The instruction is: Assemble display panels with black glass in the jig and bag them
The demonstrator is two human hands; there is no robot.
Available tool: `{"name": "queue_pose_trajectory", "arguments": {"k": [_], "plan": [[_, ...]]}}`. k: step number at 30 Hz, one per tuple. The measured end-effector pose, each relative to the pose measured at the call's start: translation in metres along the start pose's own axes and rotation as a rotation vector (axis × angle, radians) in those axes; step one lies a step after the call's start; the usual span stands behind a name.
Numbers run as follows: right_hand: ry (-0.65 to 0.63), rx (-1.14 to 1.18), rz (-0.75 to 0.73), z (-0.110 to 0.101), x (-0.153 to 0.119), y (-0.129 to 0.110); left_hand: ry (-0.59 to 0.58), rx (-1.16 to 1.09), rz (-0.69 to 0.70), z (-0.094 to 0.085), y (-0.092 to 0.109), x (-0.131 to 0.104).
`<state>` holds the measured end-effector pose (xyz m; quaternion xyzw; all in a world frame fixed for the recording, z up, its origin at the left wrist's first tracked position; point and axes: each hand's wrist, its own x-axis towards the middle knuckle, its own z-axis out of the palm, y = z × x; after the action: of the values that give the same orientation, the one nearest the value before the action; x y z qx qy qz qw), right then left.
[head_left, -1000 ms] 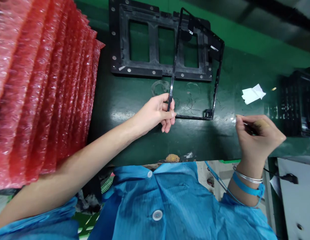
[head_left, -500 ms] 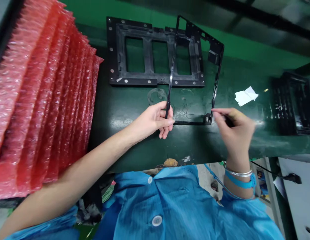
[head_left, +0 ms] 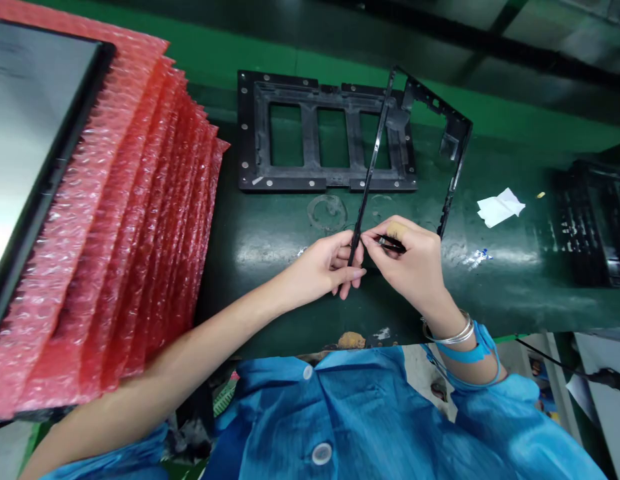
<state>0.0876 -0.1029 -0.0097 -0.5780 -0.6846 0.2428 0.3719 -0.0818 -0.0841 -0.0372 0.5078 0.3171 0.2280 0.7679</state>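
A thin black plastic frame (head_left: pixel 373 160) tilts up from my left hand (head_left: pixel 335 263), whose fingers and thumb are closed on its near left corner. My right hand (head_left: pixel 407 257) is close beside it, closed around a slim black tool (head_left: pixel 391 244) that looks like tweezers, mostly covered by the fingers. Its fingertips meet the left bar of the frame just by my left fingers. The near bar of the frame is hidden behind my right hand. Behind the raised frame lies a black fixture (head_left: pixel 310 110) with three rectangular openings and metal dots along its rim.
At the left, red bubble-wrap bags (head_left: pixel 155 200) stand in a thick stack, with a dark-edged screen panel (head_left: pixel 35 120) on top. White paper scraps (head_left: pixel 501 207) lie on the green bench (head_left: pixel 490 280). Black frames or trays (head_left: pixel 597 220) are stacked at the far right.
My right hand has moved left from the near right corner of the frame to its left bar, beside my left hand. The view has shifted, showing more of the screen panel.
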Motion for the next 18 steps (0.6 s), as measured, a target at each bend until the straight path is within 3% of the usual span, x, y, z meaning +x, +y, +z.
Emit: {"name": "queue_pose_trajectory", "arguments": {"k": [9, 12, 16, 18], "plan": [[-0.028, 0.575, 0.183, -0.038, 0.020, -0.003, -0.043, -0.046, 0.004, -0.005, 0.001, 0.000], [0.069, 0.623, 0.163, -0.053, 0.028, -0.003, -0.065, -0.043, -0.008, -0.003, 0.001, -0.001], [0.299, 0.619, 0.115, -0.069, 0.037, 0.008, -0.092, 0.011, -0.039, 0.002, 0.004, -0.005], [0.322, 0.633, 0.097, -0.073, 0.039, 0.015, -0.108, 0.023, -0.055, 0.004, 0.006, -0.008]]}}
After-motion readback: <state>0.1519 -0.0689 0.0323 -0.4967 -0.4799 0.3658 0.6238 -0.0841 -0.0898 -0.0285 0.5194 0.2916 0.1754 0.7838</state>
